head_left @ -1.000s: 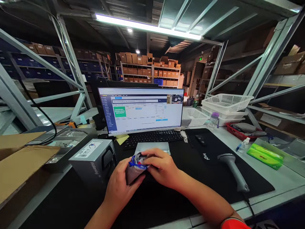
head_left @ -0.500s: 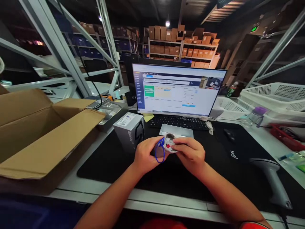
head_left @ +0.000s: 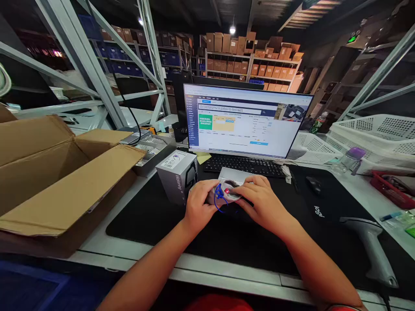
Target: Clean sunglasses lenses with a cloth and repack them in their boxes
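Both my hands grip a small grey drawstring pouch with a blue cord, over the black desk mat. My left hand wraps round its left side. Its right side is pinched by my right hand, fingers curled. Something red shows at the pouch's mouth. Just behind the pouch lies an open grey tray. A grey product box stands to the left of my hands.
An open cardboard box fills the left. A monitor and keyboard sit behind my hands. To the right lie a mouse, a barcode scanner and white baskets. Metal shelf struts rise around.
My view has swung left and down, bringing the cardboard box into sight. My hands have kept hold of the pouch and moved it slightly toward the tray; the screen's page has changed.
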Motion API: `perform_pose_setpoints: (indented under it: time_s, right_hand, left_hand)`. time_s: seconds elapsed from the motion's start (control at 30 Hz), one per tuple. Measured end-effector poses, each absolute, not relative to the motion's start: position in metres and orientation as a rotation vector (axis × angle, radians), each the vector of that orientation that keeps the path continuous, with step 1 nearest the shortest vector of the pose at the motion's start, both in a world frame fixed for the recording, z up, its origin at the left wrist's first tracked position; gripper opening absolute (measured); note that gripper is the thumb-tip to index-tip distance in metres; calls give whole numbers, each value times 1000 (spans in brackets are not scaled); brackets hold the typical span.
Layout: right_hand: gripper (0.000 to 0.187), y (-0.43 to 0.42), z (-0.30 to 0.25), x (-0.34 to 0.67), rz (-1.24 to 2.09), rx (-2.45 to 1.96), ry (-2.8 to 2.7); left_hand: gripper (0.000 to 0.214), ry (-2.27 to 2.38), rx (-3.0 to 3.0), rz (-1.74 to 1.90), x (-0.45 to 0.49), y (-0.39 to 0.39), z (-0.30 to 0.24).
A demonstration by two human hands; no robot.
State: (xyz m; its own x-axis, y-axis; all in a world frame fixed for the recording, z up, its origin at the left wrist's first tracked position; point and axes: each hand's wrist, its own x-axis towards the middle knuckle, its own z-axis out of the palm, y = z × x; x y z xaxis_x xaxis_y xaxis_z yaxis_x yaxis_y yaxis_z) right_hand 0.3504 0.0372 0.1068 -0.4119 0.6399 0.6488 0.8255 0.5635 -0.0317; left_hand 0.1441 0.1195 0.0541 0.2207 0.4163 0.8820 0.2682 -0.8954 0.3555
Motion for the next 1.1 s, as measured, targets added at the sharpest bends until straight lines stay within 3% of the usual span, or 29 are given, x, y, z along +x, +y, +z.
perform_pose_setpoints:
  time_s: [0.1,0.2,0.33,0.47,0.63,0.77,0.9,1.1]
  right_hand:
    - [27,36,112,362,-57,-1213,-2266]
    - [27,37,112,366,105,-1179,-2332]
    - [12,41,106,358,-237,-1262,-2331]
    - [23,43,94,346,-628,-1179,-2249]
    - [21,46,83,341,-826,-1105,-2114]
    - [18,48,87,357,-627,-1124,-2026]
    - [22,45,99,381,-437,-1336,-1630]
    - [22,42,104,383,-184,-1384,-1413]
  left_hand:
    - [40,509,2488,1805,147,121,54]
    - [39,412,2600,1733,149,121,51]
    - [40,361,2662,1588,151,121,47]
    - [46,370,2618,1500,150,122,45]
    - [54,390,2581,1372,148,121,46]
    - [79,593,2429,1408,151,118,42]
    - [73,799,1957,1515,157,117,34]
    - [81,615,1406,1152,169,120,36]
